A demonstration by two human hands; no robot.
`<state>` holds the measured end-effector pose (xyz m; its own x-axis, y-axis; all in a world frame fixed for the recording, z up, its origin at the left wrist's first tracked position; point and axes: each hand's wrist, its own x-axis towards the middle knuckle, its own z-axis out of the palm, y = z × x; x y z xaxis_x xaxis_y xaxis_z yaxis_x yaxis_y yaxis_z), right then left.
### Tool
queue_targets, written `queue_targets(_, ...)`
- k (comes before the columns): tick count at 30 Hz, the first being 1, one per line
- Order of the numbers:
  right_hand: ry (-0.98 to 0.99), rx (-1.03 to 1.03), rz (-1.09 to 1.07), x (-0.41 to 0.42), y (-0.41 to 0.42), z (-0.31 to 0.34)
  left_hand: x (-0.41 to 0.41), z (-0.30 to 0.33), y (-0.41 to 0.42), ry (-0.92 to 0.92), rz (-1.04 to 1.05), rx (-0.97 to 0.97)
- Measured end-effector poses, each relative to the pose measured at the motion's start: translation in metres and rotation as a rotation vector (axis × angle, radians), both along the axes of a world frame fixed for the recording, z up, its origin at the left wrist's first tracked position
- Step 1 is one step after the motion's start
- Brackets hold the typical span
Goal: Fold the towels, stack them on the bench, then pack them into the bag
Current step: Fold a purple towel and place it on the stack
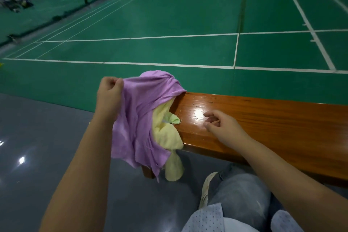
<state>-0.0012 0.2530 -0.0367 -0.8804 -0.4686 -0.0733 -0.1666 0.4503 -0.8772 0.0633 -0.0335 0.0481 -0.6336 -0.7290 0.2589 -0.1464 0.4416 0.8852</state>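
Note:
A purple towel [139, 118] hangs crumpled over the left end of the wooden bench [263, 118]. My left hand [110, 92] pinches its upper left edge and lifts it off the bench end. Under it lies a pale yellow towel [167, 135], partly draped down past the bench's front edge, with a small light green piece [174, 118] showing on top. My right hand [220, 124] hovers over the bench top just right of the towels, fingers loosely curled, holding nothing. No bag is in view.
The bench runs off to the right, its glossy top bare there. My knee in grey jeans [241, 194] and a shoe [207, 188] sit below the bench front. Grey floor lies to the left, a green court with white lines beyond.

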Motion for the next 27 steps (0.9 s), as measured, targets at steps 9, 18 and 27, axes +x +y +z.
queue_targets(9, -0.117, -0.479, -0.138, -0.033, 0.039, 0.046, -0.049, 0.067, 0.139, 0.181, -0.696, 0.457)
queue_targets(18, -0.080, -0.356, -0.043, -0.045, 0.120, 0.072, -0.084, 0.080, 0.240, 0.099, -1.006, 0.637)
queue_targets(27, -0.040, -0.470, -0.237, -0.046, 0.187, 0.108, -0.103, 0.049, 0.231, -0.025, -0.833, 0.677)
